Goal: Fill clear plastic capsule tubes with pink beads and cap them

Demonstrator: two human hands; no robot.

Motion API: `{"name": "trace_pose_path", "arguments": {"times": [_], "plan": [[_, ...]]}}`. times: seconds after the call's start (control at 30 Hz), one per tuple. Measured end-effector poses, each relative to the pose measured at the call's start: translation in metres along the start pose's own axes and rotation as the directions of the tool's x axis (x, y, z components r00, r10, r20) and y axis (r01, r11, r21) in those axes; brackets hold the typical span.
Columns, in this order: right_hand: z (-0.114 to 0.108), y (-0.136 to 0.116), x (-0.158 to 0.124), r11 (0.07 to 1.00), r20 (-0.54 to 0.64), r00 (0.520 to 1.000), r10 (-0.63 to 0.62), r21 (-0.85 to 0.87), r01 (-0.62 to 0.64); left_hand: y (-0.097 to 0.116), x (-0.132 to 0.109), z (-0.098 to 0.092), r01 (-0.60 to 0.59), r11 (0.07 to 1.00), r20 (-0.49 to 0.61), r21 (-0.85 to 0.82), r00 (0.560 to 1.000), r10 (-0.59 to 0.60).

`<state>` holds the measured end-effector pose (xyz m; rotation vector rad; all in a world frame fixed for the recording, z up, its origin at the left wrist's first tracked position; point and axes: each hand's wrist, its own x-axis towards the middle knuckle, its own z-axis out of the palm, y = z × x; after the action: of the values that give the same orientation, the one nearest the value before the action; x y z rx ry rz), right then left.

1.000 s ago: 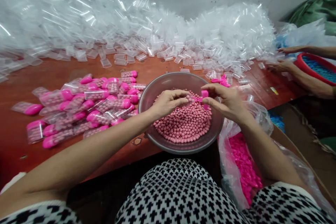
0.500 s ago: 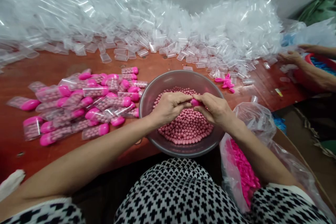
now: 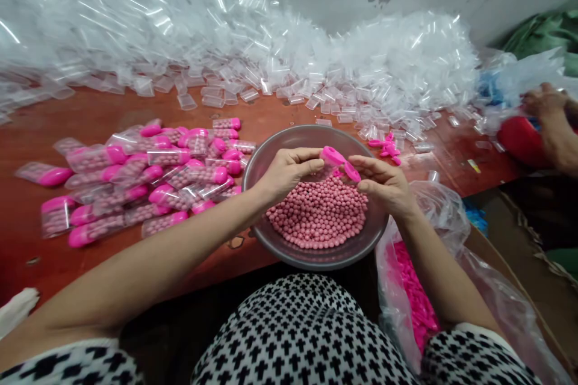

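a bright pink plastic capsule piece point(image 3: 338, 160) is pinched by the fingertips of the left hand point(image 3: 289, 169), above a round grey metal bowl point(image 3: 316, 260) of small round pink beads point(image 3: 318, 213); the right hand point(image 3: 383, 183) is held half open just beside the piece's lower end. clear plastic packets of pink beads point(image 3: 135, 180) are spread at 9 o'clock, and a heap of clear plastic tubes point(image 3: 271, 54) is banked at 12 o'clock.
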<state>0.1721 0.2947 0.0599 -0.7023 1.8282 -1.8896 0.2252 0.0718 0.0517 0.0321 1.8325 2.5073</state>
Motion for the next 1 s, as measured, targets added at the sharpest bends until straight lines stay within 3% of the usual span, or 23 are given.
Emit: {"name": "trace_pose_path", "arguments": {"times": [0.1,0.27,0.37,0.53,0.63,0.8,1.0], "plan": [[0.004,0.0,0.004,1.0,-0.095,0.995,-0.013,0.006,0.013,0.001,-0.001,0.002,-0.057,0.992,0.061,0.113,0.997,0.05],[0.011,-0.01,0.007,0.989,-0.001,0.998,0.066,0.134,-0.065,0.0,0.0,0.0,-0.101,0.994,-0.002,0.049,0.995,0.101],[0.011,-0.011,0.004,0.987,-0.047,0.993,0.111,0.125,-0.104,-0.002,0.0,-0.003,-0.114,0.993,-0.001,0.045,0.994,0.114],[0.011,-0.005,0.009,0.996,-0.063,0.997,0.05,0.072,-0.046,-0.004,-0.002,-0.004,-0.307,0.898,0.099,0.314,0.952,0.29],[0.014,-0.008,0.015,0.977,0.05,0.984,0.169,0.121,-0.174,-0.007,-0.002,-0.005,-0.382,0.833,0.12,0.399,0.923,0.366],[0.027,-0.014,0.022,0.866,0.285,0.882,0.375,0.232,-0.444,-0.009,-0.002,-0.007,-0.41,0.8,0.158,0.438,0.911,0.381],[0.04,-0.006,0.027,0.846,0.159,0.896,0.415,0.295,-0.444,-0.007,-0.004,-0.006,-0.391,0.79,0.139,0.471,0.918,0.371]]}}
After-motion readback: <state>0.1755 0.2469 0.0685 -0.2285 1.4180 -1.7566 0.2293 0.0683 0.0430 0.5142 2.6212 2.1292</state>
